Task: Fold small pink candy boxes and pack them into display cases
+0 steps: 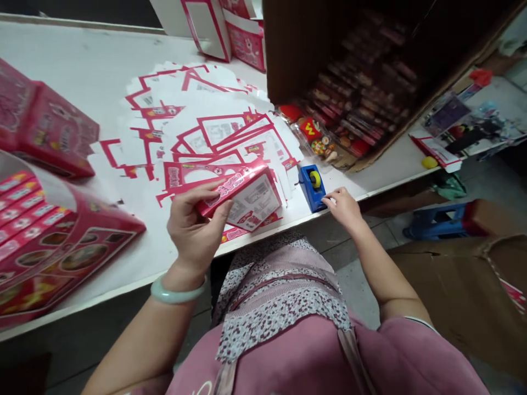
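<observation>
A small pink-and-white cardboard box is tilted in the grip of my left hand, thumb on the near side and fingers round its end. My right hand is at the front edge of a blue tape dispenser, its thumb and forefinger pinched together on the end of the tape, which is hard to see. The dispenser carries a yellow core and stands near the table's front edge. Beneath and behind the held box lie many flat printed box blanks, overlapping in a loose pile.
At the left stand pink display cartons, one filled with a row of boxes. A large brown carton lies with its opening toward me, holding many small packaged items. On the floor at right are another brown carton and a blue stool.
</observation>
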A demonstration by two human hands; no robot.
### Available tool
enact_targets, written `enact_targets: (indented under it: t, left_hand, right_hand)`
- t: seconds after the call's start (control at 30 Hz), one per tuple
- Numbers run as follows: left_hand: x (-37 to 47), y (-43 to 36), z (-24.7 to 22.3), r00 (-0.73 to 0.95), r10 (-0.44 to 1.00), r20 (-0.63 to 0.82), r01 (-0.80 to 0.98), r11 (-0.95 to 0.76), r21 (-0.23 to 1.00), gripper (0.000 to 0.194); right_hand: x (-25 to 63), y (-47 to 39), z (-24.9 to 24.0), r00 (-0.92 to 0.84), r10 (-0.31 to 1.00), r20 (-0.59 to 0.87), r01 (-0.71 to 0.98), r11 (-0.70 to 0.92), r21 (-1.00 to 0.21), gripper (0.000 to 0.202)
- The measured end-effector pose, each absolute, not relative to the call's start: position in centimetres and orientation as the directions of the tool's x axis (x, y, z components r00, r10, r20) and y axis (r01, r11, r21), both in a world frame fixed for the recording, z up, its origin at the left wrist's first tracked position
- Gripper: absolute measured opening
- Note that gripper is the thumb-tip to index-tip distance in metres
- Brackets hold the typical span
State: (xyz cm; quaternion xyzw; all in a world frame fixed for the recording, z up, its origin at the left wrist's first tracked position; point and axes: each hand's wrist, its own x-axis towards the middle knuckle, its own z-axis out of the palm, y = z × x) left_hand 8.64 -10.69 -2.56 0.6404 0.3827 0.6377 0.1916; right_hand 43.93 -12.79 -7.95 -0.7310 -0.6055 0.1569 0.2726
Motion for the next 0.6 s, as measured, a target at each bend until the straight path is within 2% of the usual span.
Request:
enact_targets:
  t: [0.1,0.17,0.23,0.33,0.37,0.43,0.53,0.6]
  left_hand:
    - [9.2,-10.5,-2.5,-0.071,0.755,0.651,0.256,-0.617,0.744,0.025]
    - [9.0,-10.5,-2.5,-0.064,0.745,0.664,0.252,-0.632,0.733,0.024]
    - [8.7,-10.4,-2.6,-0.056,0.729,0.682,0.232,-0.655,0.719,0.024]
    - [8.6,-10.2,-3.0,-0.050,0.690,0.722,0.219,-0.698,0.682,0.028]
    - [8.6,-10.1,-3.2,-0.048,0.682,0.730,0.232,-0.703,0.672,0.028]
    - [8.7,-10.0,-3.5,-0.044,0.666,0.744,0.284,-0.706,0.649,0.030]
    - [8.6,-10.1,-3.2,0.033,0.637,0.770,0.412,-0.710,0.570,0.036]
    - [8.3,-10.0,-2.4,0.161,0.586,0.794,0.508,-0.739,0.442,0.050]
  right_hand:
    - [42.9,-13.3,-9.9,0.308,0.948,0.083,0.581,-0.119,-0.805,0.029]
    - [42.3,-13.7,-10.9,0.383,0.921,0.079,0.422,-0.098,-0.901,0.035]
    - [42.2,-14.3,-11.5,0.433,0.895,0.112,0.423,-0.091,-0.902,0.034]
    - [42.2,-15.5,-11.6,0.447,0.882,0.150,0.588,-0.163,-0.792,0.025]
    - [41.9,-15.9,-11.3,0.433,0.892,0.131,0.610,-0.183,-0.771,0.024]
    - [40.8,-16.5,-9.7,0.370,0.928,0.053,0.550,-0.172,-0.817,0.022]
    - [37.3,-16.5,-5.7,0.133,0.990,-0.041,0.247,-0.073,-0.966,0.024]
    - [34.4,-15.4,-2.6,-0.036,0.999,-0.014,0.064,-0.012,-0.998,0.026]
